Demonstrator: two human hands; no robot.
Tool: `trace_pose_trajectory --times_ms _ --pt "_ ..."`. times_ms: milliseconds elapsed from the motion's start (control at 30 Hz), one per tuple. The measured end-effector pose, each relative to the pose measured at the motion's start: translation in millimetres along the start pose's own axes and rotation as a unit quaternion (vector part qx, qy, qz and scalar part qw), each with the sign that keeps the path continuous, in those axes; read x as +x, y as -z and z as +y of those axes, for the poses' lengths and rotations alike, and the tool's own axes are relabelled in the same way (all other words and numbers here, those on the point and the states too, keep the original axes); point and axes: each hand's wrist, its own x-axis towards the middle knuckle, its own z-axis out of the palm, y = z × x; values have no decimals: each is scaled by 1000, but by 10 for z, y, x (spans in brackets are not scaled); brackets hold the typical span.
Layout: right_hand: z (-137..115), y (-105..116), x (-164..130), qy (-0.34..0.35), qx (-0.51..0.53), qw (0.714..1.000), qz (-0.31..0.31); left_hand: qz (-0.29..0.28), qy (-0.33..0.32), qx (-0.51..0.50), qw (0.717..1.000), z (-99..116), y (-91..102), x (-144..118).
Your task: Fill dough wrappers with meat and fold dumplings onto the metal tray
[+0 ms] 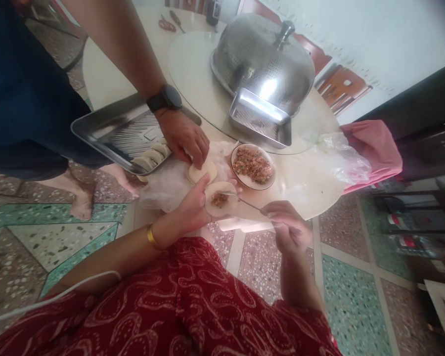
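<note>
A round dumpling wrapper (212, 207) lies across the palm and fingers of my left hand (193, 205), its thumb raised at the edge. In the middle of the wrapper sits a small heap of meat filling (219, 199). My right hand (287, 225) grips the handle of a metal spoon (250, 203), whose tip touches the filling. Just beyond, a plate (270, 184) holds more minced filling. A stack of wrappers (198, 174) rests on a plastic bag (163, 190), under another person's hand (187, 138).
At the left, a large metal tray (107, 128) holds several folded dumplings (152, 157) at its near corner. A smaller metal tray (259, 126) leans by a big perforated metal cover (259, 54). A clear plastic bag (346, 158) and pink cloth (378, 148) lie at the right edge.
</note>
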Motion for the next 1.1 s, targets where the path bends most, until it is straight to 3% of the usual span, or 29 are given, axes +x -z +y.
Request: trace_pose_trajectory --times_ms 167,367,467,667,800,933,1100 --pt "-97 8 -81 -15 -29 996 82 6 5 -27 1000 33 21 -41" --pt "-403 -105 -100 -27 -88 991 93 43 -34 -106 993 32 14 -48" --pt "-617 -190 -55 -14 -115 990 83 14 -35 -123 992 -19 1 -50" --pt "-963 -349 3 41 -189 980 37 -94 -24 -170 981 -113 -67 -137" --pt "-1103 -354 -3 52 -184 979 63 -94 5 -171 981 -159 -118 -255" --pt "-1190 -271 61 114 -181 977 0 -90 49 -129 986 -167 -139 -396" --pt "-1155 -138 146 149 -177 968 -95 -90 13 -105 990 -114 -62 -476"
